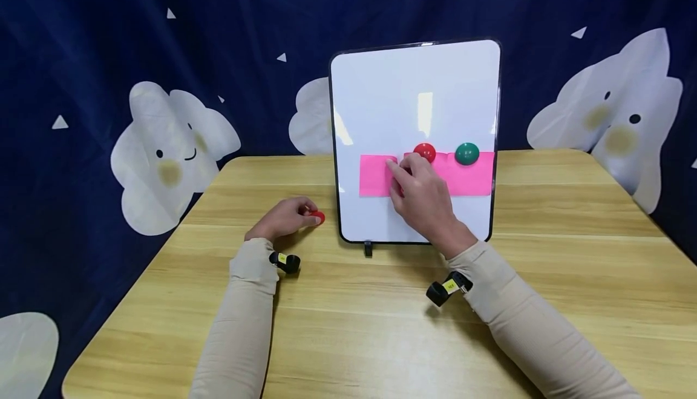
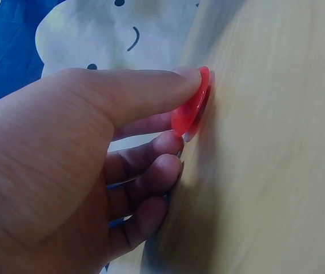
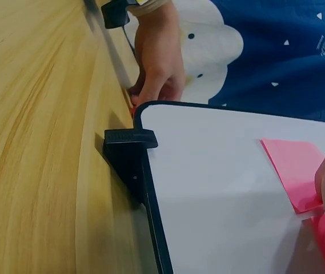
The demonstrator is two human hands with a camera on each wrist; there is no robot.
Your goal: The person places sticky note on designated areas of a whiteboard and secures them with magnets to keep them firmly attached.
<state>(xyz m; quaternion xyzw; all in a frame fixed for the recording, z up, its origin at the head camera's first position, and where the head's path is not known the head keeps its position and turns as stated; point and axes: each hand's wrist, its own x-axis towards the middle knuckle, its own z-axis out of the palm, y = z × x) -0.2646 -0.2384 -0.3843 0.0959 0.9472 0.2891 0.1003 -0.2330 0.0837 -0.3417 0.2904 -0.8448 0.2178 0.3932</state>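
At the board's left, my left hand (image 1: 285, 218) pinches a round red magnet (image 2: 192, 105) between thumb and forefinger, close to the tabletop. The magnet stands on edge in the left wrist view. My right hand (image 1: 425, 196) is at the whiteboard (image 1: 376, 108), its curled fingers pinching the right edge of a pink sticky note (image 1: 374, 176). Those fingertips are partly hidden in the right wrist view. More pink paper (image 1: 468, 182) lies against the board to the right, with a red magnet (image 1: 425, 152) and a green magnet (image 1: 467, 154) along its top edge.
The whiteboard stands upright on the wooden table (image 1: 348, 326), held by a black foot (image 3: 129, 154) at its lower edge. Behind the table hangs a dark blue curtain (image 1: 245, 17) with white clouds. Both wrists carry small black cameras.
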